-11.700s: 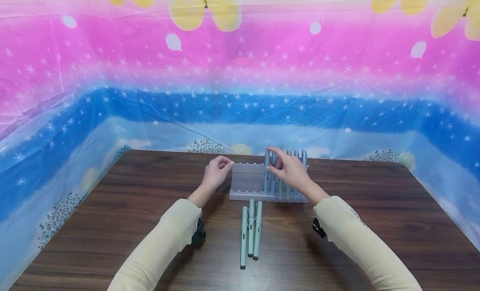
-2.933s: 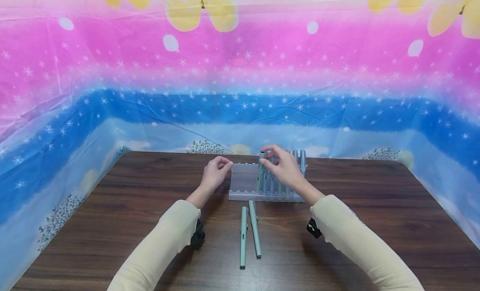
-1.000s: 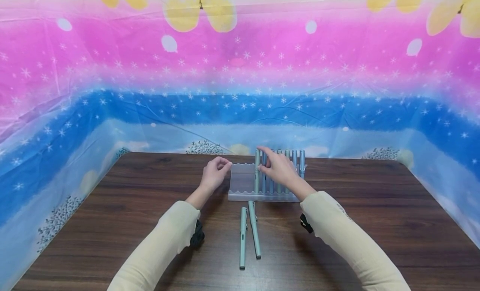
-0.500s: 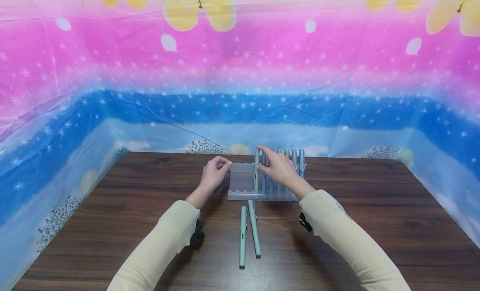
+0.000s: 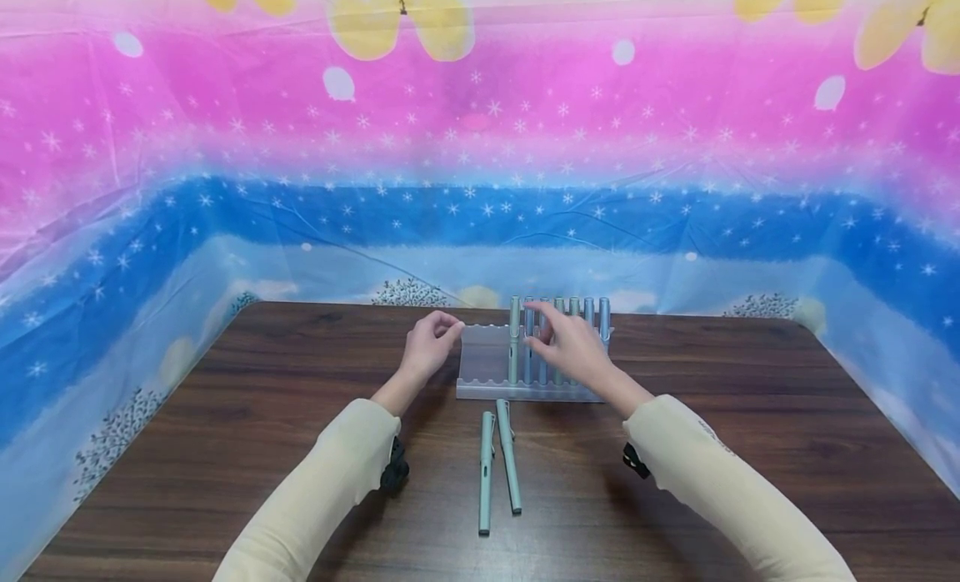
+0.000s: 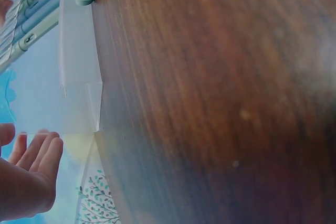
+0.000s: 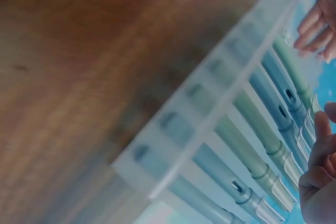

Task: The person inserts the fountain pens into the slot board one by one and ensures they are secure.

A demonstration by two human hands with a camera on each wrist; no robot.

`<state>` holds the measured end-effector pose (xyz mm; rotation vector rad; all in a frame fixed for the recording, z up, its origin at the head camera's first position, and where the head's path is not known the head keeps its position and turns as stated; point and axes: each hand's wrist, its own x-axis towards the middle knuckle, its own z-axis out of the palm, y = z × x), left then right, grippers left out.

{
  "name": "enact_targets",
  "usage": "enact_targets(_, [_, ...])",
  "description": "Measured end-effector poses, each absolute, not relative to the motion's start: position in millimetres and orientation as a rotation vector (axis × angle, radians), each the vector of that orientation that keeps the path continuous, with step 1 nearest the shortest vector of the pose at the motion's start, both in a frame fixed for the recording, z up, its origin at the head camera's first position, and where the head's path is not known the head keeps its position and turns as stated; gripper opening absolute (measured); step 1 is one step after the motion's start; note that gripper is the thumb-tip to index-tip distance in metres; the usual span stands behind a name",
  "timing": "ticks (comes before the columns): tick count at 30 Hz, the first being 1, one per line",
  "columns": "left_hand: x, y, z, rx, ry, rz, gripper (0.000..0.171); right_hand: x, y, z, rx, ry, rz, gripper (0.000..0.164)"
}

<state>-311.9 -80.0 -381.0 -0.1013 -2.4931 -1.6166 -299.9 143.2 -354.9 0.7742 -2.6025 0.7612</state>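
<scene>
A clear plastic pen rack (image 5: 491,357) stands upright on the table, several capped pens filling the slots of its right part. Leftmost among them is a green pen (image 5: 513,353), upright with its lower end in the bottom ledge; a blue pen (image 7: 278,80) stands beside it. My left hand (image 5: 429,346) pinches the rack's upper left corner between thumb and fingers. Just right of the green pen, my right hand (image 5: 573,344) hovers before the other pens with thumb and forefinger apart, holding nothing, and covers part of them.
Two loose green pens, a left one (image 5: 485,482) and a right one (image 5: 510,461), lie on the wooden table (image 5: 300,382) in front of the rack, caps pointing toward it. A patterned cloth (image 5: 480,215) hangs behind the table and along its sides.
Three loose pens have become two; a green one now stands in the rack, left of the blue ones. My right hand has just let go of it and shifted right. The left hand stays put.
</scene>
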Motion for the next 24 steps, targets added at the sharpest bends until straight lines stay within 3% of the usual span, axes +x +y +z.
enact_targets(12, [-312.0,-80.0,-380.6,-0.1,-2.504,-1.602,0.02,-277.1,149.6,-379.1,0.882,-2.678,0.883,0.031])
enact_targets(24, [-311.5,-80.5,-380.8,-0.108,-2.505,-1.594,0.019,-257.9,139.7,-387.6,0.848,-2.832,1.195,0.03])
